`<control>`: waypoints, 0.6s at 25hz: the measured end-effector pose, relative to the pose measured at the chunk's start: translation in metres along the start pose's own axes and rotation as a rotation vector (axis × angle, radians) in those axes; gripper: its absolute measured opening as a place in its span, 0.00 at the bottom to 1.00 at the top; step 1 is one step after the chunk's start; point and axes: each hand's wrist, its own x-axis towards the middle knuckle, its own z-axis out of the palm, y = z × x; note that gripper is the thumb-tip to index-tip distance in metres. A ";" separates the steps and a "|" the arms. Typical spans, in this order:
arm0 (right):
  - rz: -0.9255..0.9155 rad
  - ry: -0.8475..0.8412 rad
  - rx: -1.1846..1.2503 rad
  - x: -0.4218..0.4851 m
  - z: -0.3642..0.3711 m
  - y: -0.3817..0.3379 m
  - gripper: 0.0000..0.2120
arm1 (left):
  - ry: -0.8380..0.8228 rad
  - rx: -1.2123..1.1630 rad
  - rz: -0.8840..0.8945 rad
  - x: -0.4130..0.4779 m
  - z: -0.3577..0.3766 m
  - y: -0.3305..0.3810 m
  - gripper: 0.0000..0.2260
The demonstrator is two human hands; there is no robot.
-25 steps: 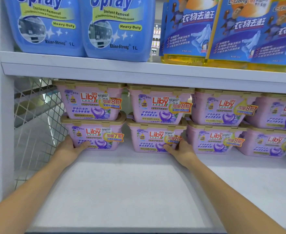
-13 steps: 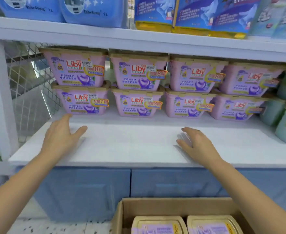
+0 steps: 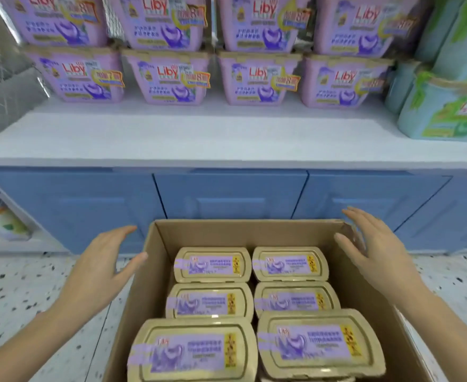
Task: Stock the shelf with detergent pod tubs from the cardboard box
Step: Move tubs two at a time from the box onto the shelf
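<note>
Shelf (image 3: 199, 139) frontage lay bare before the stacked purple tubs (image 3: 168, 78) at its back. Below, the cardboard box (image 3: 226, 232) held six visible detergent pod tubs (image 3: 213, 264), lids up. Both hands had dropped from the shelf: left hand (image 3: 97, 271) beside the box's left wall, right hand (image 3: 378, 255) near its far right corner, each grip spread and empty, likely starting another pickup.

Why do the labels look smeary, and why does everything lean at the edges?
Head view: labels on the shelf tubs and boxed tubs smear, probably motion blur; soft edges on the left hand and right hand. Same view: the wide-angle lens tilts the green tubs outward; lighting even.
</note>
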 end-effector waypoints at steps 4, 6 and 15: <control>0.040 -0.097 0.026 -0.034 0.030 0.025 0.23 | -0.047 -0.009 -0.113 -0.050 0.019 0.007 0.23; 0.057 -0.166 0.027 -0.043 0.040 0.032 0.23 | -0.059 0.009 -0.143 -0.067 0.027 0.011 0.21; 0.193 -0.297 0.056 -0.083 0.049 0.051 0.25 | -0.212 0.180 -0.246 -0.111 0.050 0.029 0.18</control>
